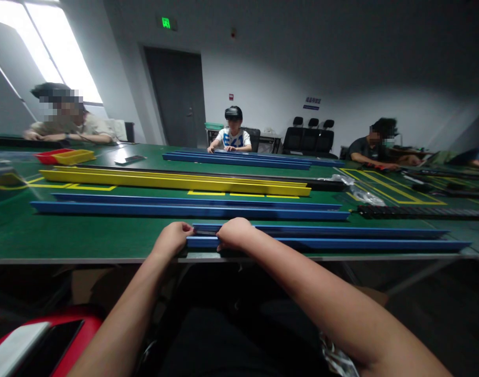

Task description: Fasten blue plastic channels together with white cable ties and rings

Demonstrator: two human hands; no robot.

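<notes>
Left hand (178, 236) and right hand (236, 234) grip one end of a blue rail (361, 244) along the counter's (90, 235) near edge; likely light, stiff and slick, it looks best held by its edges.

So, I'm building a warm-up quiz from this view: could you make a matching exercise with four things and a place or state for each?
1. Left hand
2. Right hand
3. Yellow rails
4. Exit sign

A. Lit green
B. Farther right along the nearest blue rails
C. On the table, just beyond the middle blue rails
D. At the left end of the nearest blue rails

Pairs: 1-D, 2-B, 3-C, 4-A
</notes>
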